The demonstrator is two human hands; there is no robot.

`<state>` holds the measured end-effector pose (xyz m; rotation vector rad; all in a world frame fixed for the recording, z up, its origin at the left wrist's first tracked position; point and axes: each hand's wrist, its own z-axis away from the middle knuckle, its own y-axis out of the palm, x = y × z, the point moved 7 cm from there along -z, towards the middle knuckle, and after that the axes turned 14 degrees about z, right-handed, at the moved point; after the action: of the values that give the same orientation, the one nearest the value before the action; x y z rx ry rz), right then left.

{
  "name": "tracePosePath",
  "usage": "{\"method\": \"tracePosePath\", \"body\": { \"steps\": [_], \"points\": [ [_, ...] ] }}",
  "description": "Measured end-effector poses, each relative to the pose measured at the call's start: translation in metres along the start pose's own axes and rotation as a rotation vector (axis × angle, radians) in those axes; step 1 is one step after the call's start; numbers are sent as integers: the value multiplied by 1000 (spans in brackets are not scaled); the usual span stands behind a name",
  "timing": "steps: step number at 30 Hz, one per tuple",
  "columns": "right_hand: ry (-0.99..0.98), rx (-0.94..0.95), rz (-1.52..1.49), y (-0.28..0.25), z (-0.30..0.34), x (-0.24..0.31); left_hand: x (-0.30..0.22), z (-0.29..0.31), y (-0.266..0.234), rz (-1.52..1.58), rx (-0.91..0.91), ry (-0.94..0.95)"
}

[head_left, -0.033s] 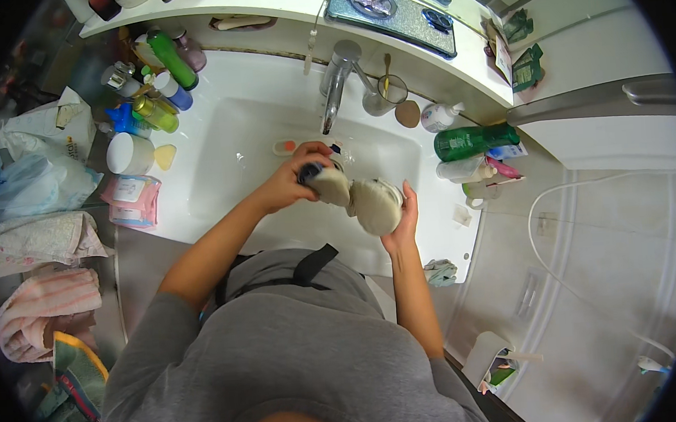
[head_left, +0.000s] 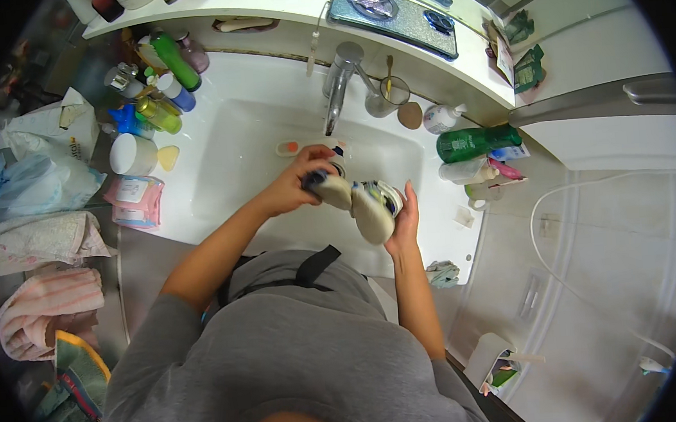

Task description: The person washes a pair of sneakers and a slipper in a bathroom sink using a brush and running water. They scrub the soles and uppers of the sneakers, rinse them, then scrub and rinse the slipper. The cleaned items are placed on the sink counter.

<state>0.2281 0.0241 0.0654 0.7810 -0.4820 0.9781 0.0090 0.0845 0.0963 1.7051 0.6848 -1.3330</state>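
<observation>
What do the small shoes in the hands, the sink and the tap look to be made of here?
Small shoes: pale, matte soles, likely rubber or foam; uppers look like fabric, though blurred.
Sink: glossy white with soft reflections, probably glazed ceramic.
Tap: mirror-bright silver, seemingly chromed metal.
The left hand grips one shoe, and the right hand holds the other from below.

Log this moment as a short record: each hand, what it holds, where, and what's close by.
left hand: grips a small shoe, fingers curled over it
right hand: holds a second shoe, sole toward camera
place: over the white sink
tap: just behind the hands
right of sink: green bottle lying on its side
</observation>
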Motion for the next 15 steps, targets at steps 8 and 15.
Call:
{"method": "tracePosePath", "body": {
  "steps": [8, 15],
  "points": [
    [197, 326, 110, 2, 7, -47, -6, 20, 23, -416, 42, 190],
    [239, 338, -352, 18, 9, -60, -49, 29, 52, -549, 31, 324]
  ]
}}
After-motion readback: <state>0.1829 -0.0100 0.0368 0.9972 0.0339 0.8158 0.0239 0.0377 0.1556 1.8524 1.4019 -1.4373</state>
